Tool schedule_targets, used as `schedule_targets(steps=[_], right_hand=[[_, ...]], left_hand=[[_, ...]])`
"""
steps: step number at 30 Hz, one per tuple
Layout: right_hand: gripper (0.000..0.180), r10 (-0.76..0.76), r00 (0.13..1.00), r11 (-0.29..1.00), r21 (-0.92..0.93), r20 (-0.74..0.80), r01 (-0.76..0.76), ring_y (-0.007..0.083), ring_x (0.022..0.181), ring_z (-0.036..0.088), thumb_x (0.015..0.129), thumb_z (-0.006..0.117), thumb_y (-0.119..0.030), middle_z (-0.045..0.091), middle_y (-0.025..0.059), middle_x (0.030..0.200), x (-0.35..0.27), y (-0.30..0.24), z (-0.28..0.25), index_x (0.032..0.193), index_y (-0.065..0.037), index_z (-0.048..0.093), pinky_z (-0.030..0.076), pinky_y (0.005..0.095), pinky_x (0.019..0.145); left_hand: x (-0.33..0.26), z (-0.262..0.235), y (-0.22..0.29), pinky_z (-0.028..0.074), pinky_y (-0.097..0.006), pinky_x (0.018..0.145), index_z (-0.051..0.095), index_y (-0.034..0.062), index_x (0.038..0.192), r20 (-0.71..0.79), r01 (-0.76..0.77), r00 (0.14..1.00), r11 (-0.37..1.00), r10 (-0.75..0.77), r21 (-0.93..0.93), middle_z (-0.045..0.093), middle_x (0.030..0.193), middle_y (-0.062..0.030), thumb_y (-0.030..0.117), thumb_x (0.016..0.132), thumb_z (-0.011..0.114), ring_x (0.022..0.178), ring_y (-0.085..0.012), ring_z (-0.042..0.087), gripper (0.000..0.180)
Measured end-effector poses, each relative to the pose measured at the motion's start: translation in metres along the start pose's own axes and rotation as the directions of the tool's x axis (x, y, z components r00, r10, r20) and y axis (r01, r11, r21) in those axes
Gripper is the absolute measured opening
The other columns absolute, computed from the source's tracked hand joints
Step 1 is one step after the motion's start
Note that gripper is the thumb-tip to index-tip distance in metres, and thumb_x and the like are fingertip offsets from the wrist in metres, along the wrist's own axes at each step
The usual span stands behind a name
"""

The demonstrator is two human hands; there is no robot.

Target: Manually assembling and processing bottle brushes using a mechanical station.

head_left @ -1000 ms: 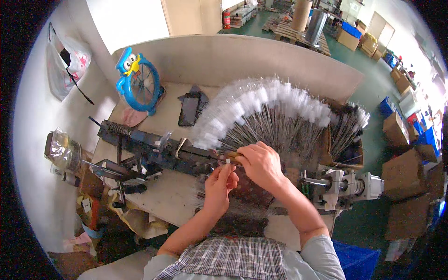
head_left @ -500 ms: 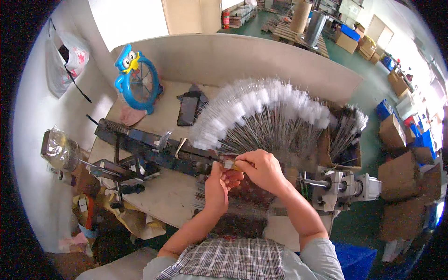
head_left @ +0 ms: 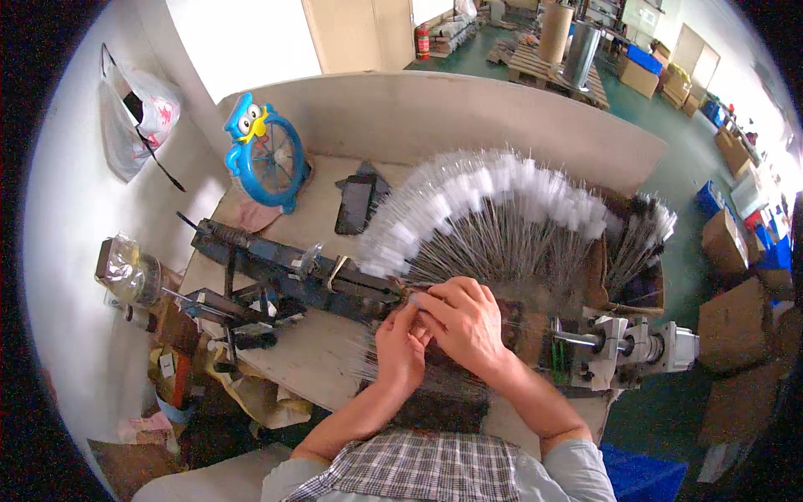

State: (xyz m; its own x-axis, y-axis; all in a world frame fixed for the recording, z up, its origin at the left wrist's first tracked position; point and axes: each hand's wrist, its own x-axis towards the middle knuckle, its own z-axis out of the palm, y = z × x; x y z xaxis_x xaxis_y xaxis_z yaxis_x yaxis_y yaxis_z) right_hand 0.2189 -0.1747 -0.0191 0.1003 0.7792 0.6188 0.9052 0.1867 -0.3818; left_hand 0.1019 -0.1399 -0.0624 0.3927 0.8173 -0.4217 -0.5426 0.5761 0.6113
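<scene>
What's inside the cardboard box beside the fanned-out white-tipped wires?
Thin wire stems, some white-tipped, lean in the cardboard box; its bottom is hidden beneath them.

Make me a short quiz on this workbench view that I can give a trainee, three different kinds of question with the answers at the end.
1. Multiple choice: what is the main colour of the bird-headed fan?
A) red
B) blue
C) green

2. True or false: the left hand and the right hand are close together, with their fingers meeting.

3. Fill in the blank: seen from the person's seat, the dark phone lies to the ____ of the fanned-out white-tipped wires.

Key: 1. B; 2. true; 3. left
</scene>
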Motion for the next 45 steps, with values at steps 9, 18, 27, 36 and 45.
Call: schedule_targets(steps=[9, 18, 27, 36, 45], right_hand=[[0.021, -0.059, 0.996, 0.998, 0.023, 0.064, 0.058, 0.0204, 0.087, 0.057, 0.064, 0.071, -0.016, 0.063, 0.0005, 0.087, -0.004, 0.014, -0.013, 0.085, -0.013, 0.070, 0.046, 0.0340, 0.074], [0.026, -0.041, 0.995, 0.997, 0.072, 0.095, 0.034, 0.0235, 0.088, 0.058, 0.064, 0.072, -0.014, 0.063, 0.0028, 0.091, 0.001, 0.003, -0.007, 0.089, -0.011, 0.067, 0.047, 0.0348, 0.076], [0.027, 0.000, 0.998, 0.994, 0.106, 0.057, -0.006, 0.0234, 0.088, 0.058, 0.063, 0.072, -0.014, 0.064, 0.0034, 0.092, 0.006, -0.004, 0.002, 0.089, -0.008, 0.067, 0.047, 0.0353, 0.076], [0.027, 0.022, 1.000, 0.999, -0.036, -0.003, -0.022, 0.0209, 0.091, 0.056, 0.067, 0.069, -0.020, 0.062, -0.0001, 0.094, -0.001, -0.008, 0.002, 0.093, -0.013, 0.065, 0.044, 0.0355, 0.076], [0.023, -0.006, 1.000, 0.999, -0.045, 0.021, 0.007, 0.0219, 0.089, 0.058, 0.065, 0.072, -0.017, 0.063, 0.0010, 0.093, -0.006, 0.000, -0.006, 0.088, -0.014, 0.069, 0.045, 0.0352, 0.075]], left_hand=[[-0.006, 0.012, 0.002, 0.048, -0.029, 0.077, 0.056, 0.0037, 0.093, 0.001, -0.101, 0.995, 0.994, 0.101, 0.029, 0.059, 0.086, -0.0035, 0.011, 0.086, 0.057, 0.076, -0.0116, 0.058, 0.010], [-0.004, 0.002, -0.001, 0.048, -0.028, 0.072, 0.056, 0.0064, 0.085, 0.027, -0.094, 0.995, 0.995, 0.095, -0.040, 0.059, 0.081, -0.0019, 0.008, 0.083, 0.057, 0.075, -0.0119, 0.057, 0.003], [0.003, -0.006, -0.005, 0.045, -0.029, 0.073, 0.055, 0.0084, 0.086, 0.061, -0.054, 0.996, 0.985, 0.065, -0.165, 0.058, 0.083, -0.0011, 0.022, 0.088, 0.052, 0.077, -0.0117, 0.057, 0.014], [-0.004, -0.002, 0.000, 0.048, -0.029, 0.072, 0.053, 0.0039, 0.089, 0.094, -0.027, 0.995, 0.986, 0.043, -0.167, 0.058, 0.089, -0.0054, 0.020, 0.090, 0.049, 0.081, -0.0139, 0.058, 0.017], [-0.002, 0.004, -0.003, 0.050, -0.029, 0.076, 0.054, -0.0003, 0.098, 0.063, -0.135, 0.988, 0.984, 0.143, -0.112, 0.058, 0.094, -0.0073, 0.004, 0.087, 0.050, 0.084, -0.0138, 0.058, 0.012]])
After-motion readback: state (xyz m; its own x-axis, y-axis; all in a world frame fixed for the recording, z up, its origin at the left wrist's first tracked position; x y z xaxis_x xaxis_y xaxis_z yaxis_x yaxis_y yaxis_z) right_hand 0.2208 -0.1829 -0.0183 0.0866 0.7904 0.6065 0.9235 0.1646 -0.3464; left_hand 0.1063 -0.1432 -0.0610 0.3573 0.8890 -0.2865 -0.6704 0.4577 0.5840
